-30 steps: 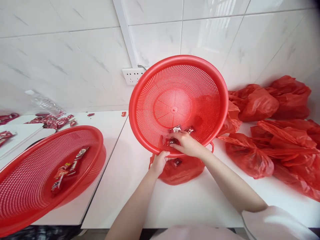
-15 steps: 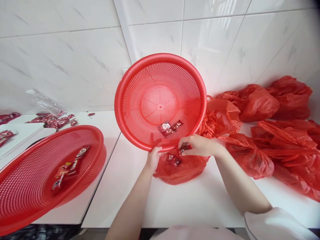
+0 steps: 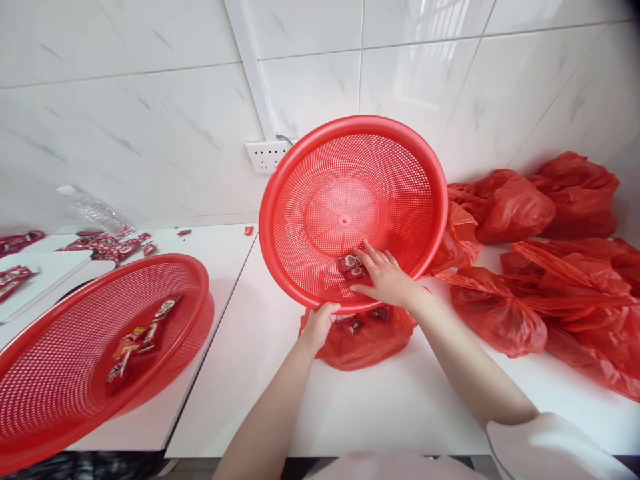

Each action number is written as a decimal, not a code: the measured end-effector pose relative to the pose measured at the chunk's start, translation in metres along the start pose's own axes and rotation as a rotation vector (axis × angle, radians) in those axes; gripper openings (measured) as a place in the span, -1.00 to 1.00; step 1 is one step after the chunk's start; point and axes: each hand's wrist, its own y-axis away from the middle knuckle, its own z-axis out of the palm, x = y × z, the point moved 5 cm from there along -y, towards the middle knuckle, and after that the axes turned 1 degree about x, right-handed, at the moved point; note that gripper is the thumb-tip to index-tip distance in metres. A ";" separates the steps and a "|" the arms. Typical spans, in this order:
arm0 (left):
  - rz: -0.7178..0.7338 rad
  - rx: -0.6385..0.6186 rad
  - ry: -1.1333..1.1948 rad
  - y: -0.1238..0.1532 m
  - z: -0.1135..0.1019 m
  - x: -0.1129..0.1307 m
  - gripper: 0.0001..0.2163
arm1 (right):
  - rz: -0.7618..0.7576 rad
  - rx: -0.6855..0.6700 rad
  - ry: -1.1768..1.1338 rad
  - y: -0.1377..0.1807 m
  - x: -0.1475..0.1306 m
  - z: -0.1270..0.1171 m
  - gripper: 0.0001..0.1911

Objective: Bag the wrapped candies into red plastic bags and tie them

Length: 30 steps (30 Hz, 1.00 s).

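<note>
My left hand grips the near rim of a red plastic colander, which is tilted so its inside faces me. Inside, at the low side, lie a few small dark red snack packets. Over them my right hand reaches in with fingers spread; its fingertips are at the packets, and I cannot tell whether they touch. Just below the rim an open red plastic bag rests on the white table, holding small packets of the same kind. The colander hides the bag's far part.
A second red colander with several wrapped snacks stands on the left. Red plastic bags crowd the right side. A clear bottle and red packets lie at the back left. A power socket is on the tiled wall.
My right hand has left the bag, where it had a packet, and moved up into the colander with fingers spread. The colander has shifted right, uncovering the socket.
</note>
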 end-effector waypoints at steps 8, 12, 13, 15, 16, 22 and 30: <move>0.043 0.040 0.037 -0.003 -0.006 0.011 -0.68 | -0.253 -0.230 -0.147 0.006 -0.030 -0.005 -0.38; 0.036 0.040 0.068 -0.007 -0.010 0.012 -0.63 | -0.307 -0.182 -0.155 0.005 -0.031 -0.012 -0.59; 0.035 0.042 0.071 -0.007 -0.011 0.011 -0.63 | -0.315 -0.167 -0.153 0.004 -0.030 -0.011 -0.64; 0.037 0.052 0.071 -0.008 -0.012 0.011 -0.63 | -0.339 -0.131 -0.157 0.002 -0.029 -0.009 -0.71; 0.039 0.056 0.071 -0.008 -0.013 0.011 -0.63 | -0.351 -0.108 -0.165 0.001 -0.028 -0.009 -0.73; 0.040 0.079 0.050 -0.008 -0.014 0.011 -0.65 | -0.235 0.020 -0.282 0.000 -0.023 -0.022 -0.62; 0.021 0.094 0.036 -0.009 -0.019 0.007 -0.79 | -0.242 -0.293 -0.198 0.011 -0.028 -0.024 -0.59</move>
